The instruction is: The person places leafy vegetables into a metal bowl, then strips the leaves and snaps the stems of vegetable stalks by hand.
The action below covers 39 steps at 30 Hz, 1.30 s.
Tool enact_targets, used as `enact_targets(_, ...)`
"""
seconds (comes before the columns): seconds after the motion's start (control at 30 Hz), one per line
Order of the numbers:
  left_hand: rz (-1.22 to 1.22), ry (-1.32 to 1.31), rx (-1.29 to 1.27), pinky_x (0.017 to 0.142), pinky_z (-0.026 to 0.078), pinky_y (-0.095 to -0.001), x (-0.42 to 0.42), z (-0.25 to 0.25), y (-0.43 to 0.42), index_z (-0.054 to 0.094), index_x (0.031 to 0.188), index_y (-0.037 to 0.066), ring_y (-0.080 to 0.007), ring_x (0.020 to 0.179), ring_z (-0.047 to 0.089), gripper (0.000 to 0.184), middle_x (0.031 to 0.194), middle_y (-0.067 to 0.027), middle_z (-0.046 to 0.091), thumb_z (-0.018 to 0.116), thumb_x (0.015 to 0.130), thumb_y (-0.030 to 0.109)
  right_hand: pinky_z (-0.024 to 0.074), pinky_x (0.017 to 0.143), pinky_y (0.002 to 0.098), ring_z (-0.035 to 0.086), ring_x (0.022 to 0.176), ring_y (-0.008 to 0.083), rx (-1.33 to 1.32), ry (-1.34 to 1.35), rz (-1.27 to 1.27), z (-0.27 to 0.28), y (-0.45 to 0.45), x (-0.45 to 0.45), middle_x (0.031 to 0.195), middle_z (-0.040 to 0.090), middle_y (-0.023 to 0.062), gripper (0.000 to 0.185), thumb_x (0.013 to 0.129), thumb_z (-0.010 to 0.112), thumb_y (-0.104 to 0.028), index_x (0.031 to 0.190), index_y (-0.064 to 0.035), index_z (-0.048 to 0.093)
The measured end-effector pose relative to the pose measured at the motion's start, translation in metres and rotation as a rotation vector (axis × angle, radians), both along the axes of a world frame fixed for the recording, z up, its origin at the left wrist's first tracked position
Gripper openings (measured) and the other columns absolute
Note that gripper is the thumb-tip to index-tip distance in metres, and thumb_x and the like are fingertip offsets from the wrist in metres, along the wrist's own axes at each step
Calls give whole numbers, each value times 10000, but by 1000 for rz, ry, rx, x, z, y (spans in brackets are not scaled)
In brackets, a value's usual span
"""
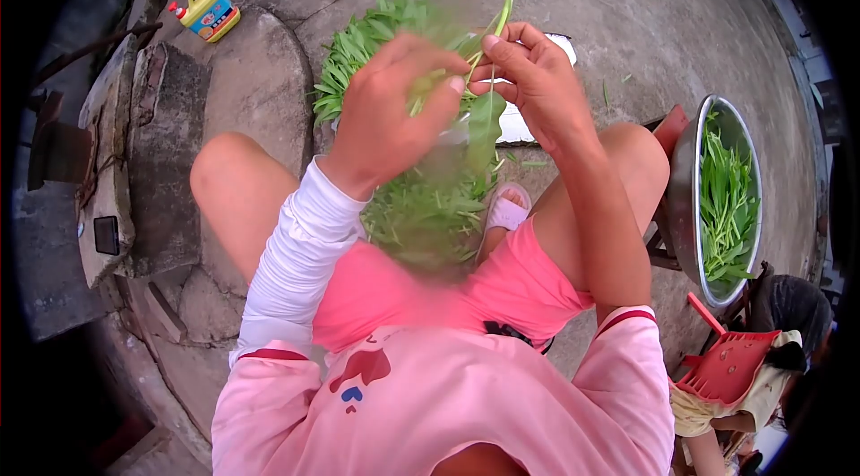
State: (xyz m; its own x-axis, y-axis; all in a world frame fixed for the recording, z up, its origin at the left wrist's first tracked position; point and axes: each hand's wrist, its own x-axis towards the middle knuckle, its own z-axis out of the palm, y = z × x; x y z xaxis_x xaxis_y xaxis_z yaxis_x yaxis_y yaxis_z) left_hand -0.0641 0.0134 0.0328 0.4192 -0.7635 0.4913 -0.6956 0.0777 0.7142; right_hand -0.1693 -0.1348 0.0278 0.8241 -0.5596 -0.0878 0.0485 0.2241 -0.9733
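A stem (507, 6) is poking up above the greens (336, 86), the right hand (539, 82) is pinching it, the left hand (387, 109) is hovering just beside, its fingers blurring, their grip impossible to tell, a basin (686, 198) is holding leaves (724, 198) at right, a jug (211, 16) is standing upper left.

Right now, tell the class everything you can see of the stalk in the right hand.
The stalk is slender, pale green and smooth-looking, its bare end pointing away from the person. The right hand pinches it near a heap of greens. A long leaf hangs beneath the grip, seemingly part of it. Whether the blurred left hand touches it cannot be told.
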Motion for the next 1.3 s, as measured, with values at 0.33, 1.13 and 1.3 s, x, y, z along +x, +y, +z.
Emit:
enact_targets(0.33,130,-132,13,650,475,-339,3,-12,-4,638,861,0,-257,745,617,124,800,-124,610,643,752,60,540,647,262,656,737,158,-236,67,18,4,8,1,795,637,106,198,902,580,-163,935,17,503)
enact_targets(1.13,-152,471,80,609,363,-197,16,-5,0,619,944,-1,-24,702,454,258,804,35,565,646,877,248,492,779,318,607,840,180,71,-55,38,8,-2,-2,887,609,90,164,902,566,-175,949,-28,511)
enact_targets(1.3,-108,486,189,570,336,-184,14,3,3,621,885,12,-9,657,423,226,756,57,536,651,868,235,537,691,242,624,821,154,57,-77,50,4,-3,-1,938,627,107,227,909,587,-196,1025,-17,507)
